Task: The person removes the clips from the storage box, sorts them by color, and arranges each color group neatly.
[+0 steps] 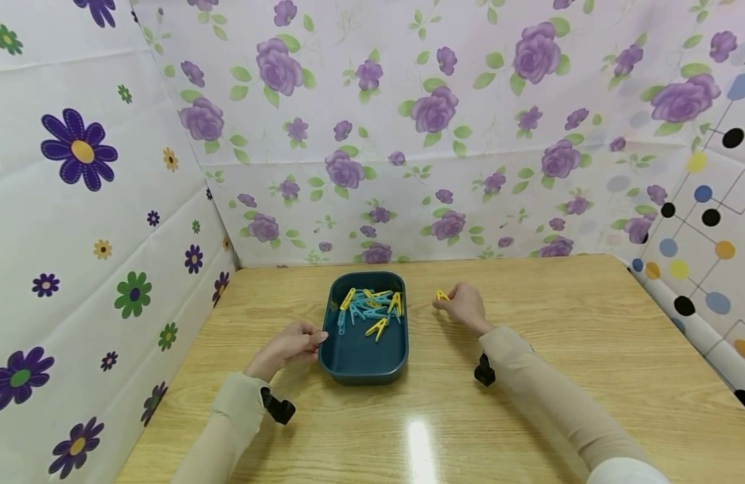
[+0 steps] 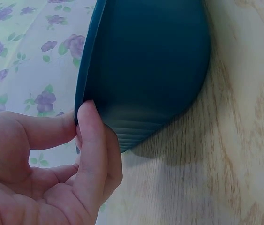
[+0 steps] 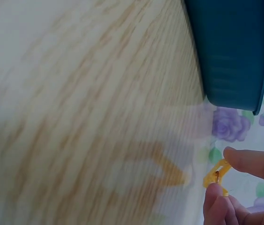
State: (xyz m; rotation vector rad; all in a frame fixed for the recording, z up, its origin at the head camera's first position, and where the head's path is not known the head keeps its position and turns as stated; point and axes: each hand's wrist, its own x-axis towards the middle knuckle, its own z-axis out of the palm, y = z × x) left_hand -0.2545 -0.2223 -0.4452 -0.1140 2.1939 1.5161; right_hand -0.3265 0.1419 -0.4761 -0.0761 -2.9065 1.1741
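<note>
A dark teal plastic tub (image 1: 363,356) stands on the table, holding several yellow and blue clothespins. My left hand (image 1: 296,343) pinches the tub's left rim between thumb and fingers; the left wrist view shows this grip on the rim (image 2: 81,89) up close. To the right of the tub, my right hand (image 1: 466,306) pinches a yellow clothespin (image 1: 442,296) between thumb and fingers. In the right wrist view that clothespin (image 3: 216,177) is held by its two arms, near the table surface. Inside the tub, a yellow clothespin (image 1: 377,329) lies apart from the pile (image 1: 372,312).
The wooden table (image 1: 566,336) runs back to a wall hung with purple-flowered cloth (image 1: 348,134). Other patterned cloths hang at the left (image 1: 82,235) and right (image 1: 711,222). Each wrist wears a black camera mount, one on the left (image 1: 278,407) and one on the right (image 1: 484,371).
</note>
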